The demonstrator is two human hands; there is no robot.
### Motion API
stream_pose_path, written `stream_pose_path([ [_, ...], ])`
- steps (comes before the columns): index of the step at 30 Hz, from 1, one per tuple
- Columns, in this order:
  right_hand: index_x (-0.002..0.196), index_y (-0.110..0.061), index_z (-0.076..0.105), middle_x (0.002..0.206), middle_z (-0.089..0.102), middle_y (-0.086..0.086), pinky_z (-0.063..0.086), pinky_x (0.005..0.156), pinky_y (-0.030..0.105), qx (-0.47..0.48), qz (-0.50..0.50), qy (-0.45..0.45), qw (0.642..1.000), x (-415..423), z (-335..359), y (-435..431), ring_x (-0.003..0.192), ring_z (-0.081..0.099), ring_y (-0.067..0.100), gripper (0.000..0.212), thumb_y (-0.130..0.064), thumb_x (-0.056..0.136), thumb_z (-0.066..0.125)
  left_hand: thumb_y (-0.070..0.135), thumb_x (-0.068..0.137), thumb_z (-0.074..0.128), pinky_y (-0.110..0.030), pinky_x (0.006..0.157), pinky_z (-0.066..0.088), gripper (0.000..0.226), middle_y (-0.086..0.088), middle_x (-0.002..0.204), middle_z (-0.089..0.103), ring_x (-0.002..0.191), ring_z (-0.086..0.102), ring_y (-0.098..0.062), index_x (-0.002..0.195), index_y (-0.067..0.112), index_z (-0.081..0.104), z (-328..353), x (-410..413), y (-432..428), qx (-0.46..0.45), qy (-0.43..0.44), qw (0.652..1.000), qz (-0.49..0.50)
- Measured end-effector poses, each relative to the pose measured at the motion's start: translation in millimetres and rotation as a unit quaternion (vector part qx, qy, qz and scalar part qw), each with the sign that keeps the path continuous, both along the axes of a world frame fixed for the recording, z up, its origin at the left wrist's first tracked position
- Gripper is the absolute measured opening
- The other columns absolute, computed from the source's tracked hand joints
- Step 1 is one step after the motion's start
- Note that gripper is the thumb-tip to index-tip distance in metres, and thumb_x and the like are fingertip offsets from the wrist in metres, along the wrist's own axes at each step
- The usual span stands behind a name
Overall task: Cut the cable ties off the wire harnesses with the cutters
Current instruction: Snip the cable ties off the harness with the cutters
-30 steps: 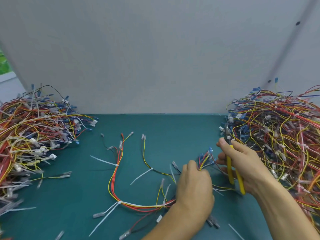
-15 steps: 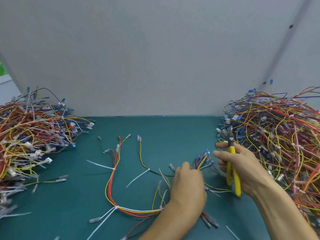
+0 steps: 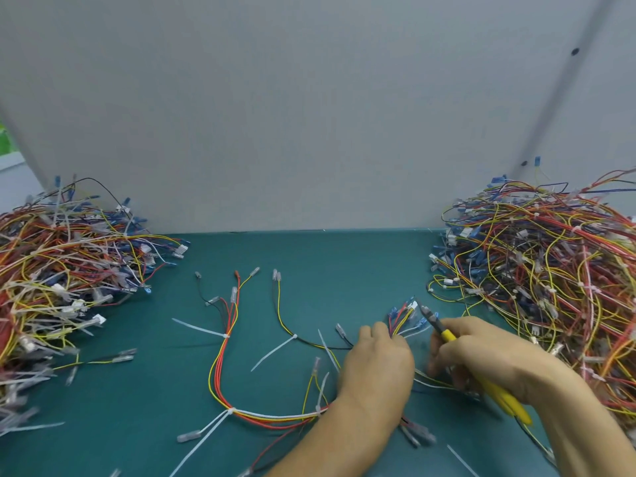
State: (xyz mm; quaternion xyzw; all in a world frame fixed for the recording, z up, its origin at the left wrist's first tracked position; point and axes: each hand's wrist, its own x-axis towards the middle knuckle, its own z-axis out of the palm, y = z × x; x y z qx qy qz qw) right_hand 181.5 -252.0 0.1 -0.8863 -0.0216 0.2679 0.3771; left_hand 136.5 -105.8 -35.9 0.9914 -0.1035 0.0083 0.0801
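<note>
Yellow cutters (image 3: 448, 335) beside wire harness (image 3: 402, 318)

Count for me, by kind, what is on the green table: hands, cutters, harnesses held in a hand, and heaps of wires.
2 hands: left hand, right hand
1 pair of cutters, in the right hand
1 harness, gripped by the left hand
2 heaps of wires: left, right
Total: 6
</note>
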Motion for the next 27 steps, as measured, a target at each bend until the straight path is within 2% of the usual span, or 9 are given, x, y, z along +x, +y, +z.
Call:
stream_pose_path([
  [3,0.078,-0.005,0.052,0.067,0.068,0.015,0.042,0.055,0.029,0.002,-0.008,0.021,1.0,-1,0,-4,0.052,0.057,0.025,0.01,0.005,0.077,0.053,-0.004,0.089,0.042,-0.034,0.078,0.031,0.031,-0.02,0.12,0.044,0.109,0.041,-0.033,0.12,-0.002,0.043,-3,4,2,0.023,-0.011,1.0,-0.016],
  [8,0.078,-0.005,0.048,0.07,0.068,0.02,0.043,0.056,0.03,0.019,-0.021,0.023,0.999,1,-1,-2,0.053,0.057,0.027,0.011,0.006,0.081,0.046,0.014,0.083,0.06,-0.035,0.072,0.03,0.027,-0.012,0.11,0.04,0.1,0.043,-0.03,0.105,0.012,0.046,-7,4,9,-0.032,-0.022,0.999,-0.032],
  [12,0.078,-0.005,0.047,0.068,0.066,0.018,0.042,0.054,0.029,0.025,-0.019,0.018,0.999,2,-1,-2,0.053,0.056,0.026,0.012,0.006,0.083,0.045,0.019,0.089,0.047,-0.039,0.072,0.038,0.008,-0.009,0.105,0.04,0.094,0.045,-0.03,0.094,0.013,0.044,-12,3,13,-0.087,-0.061,0.994,-0.03],
  [16,0.081,-0.003,0.051,0.067,0.064,0.017,0.043,0.054,0.029,0.029,-0.026,0.02,0.999,2,-2,-2,0.052,0.057,0.026,0.009,0.004,0.084,0.047,0.018,0.094,0.043,-0.04,0.079,0.042,0.009,-0.009,0.1,0.051,0.093,0.051,-0.031,0.096,0.013,0.05,-22,6,18,-0.151,-0.097,0.984,0.016],
  [19,0.089,0.0,0.056,0.067,0.059,0.014,0.044,0.057,0.032,0.019,-0.034,0.014,0.999,1,-2,-1,0.055,0.057,0.026,0.006,-0.005,0.086,0.055,0.02,0.09,0.053,-0.035,0.078,0.044,0.006,-0.003,0.087,0.064,0.085,0.057,-0.026,0.087,0.016,0.056,-24,12,28,-0.259,-0.094,0.959,0.071],
  [21,0.096,-0.001,0.056,0.071,0.056,0.011,0.043,0.061,0.033,-0.01,-0.033,-0.016,0.999,1,-1,0,0.06,0.054,0.023,0.021,-0.016,0.084,0.063,0.02,0.085,0.062,-0.031,0.074,0.047,0.005,0.002,0.078,0.067,0.079,0.061,-0.02,0.081,0.019,0.059,-23,15,33,-0.313,-0.064,0.942,0.103],
  [24,0.103,-0.013,0.054,0.083,0.056,0.005,0.04,0.068,0.033,-0.02,-0.045,-0.078,0.996,-3,9,4,0.072,0.052,0.019,0.043,-0.03,0.068,0.074,0.023,0.081,0.065,-0.008,0.056,0.041,0.013,0.009,0.073,0.066,0.07,0.059,-0.006,0.073,0.027,0.056,-25,18,37,-0.344,-0.035,0.929,0.131],
  [26,0.103,-0.019,0.051,0.082,0.049,0.001,0.036,0.064,0.032,0.011,-0.046,-0.092,0.995,-8,17,6,0.071,0.048,0.018,0.053,-0.034,0.054,0.067,0.023,0.081,0.063,-0.004,0.054,0.038,0.015,0.012,0.07,0.065,0.07,0.057,-0.002,0.07,0.03,0.055,-27,20,40,-0.352,-0.028,0.926,0.137],
  [27,0.1,-0.02,0.05,0.078,0.043,0.001,0.032,0.061,0.032,0.012,-0.032,-0.109,0.993,-11,20,7,0.067,0.041,0.018,0.052,-0.034,0.052,0.063,0.022,0.081,0.063,-0.003,0.054,0.037,0.016,0.012,0.069,0.065,0.07,0.058,-0.002,0.07,0.03,0.055,-28,21,41,-0.355,-0.025,0.924,0.137],
])
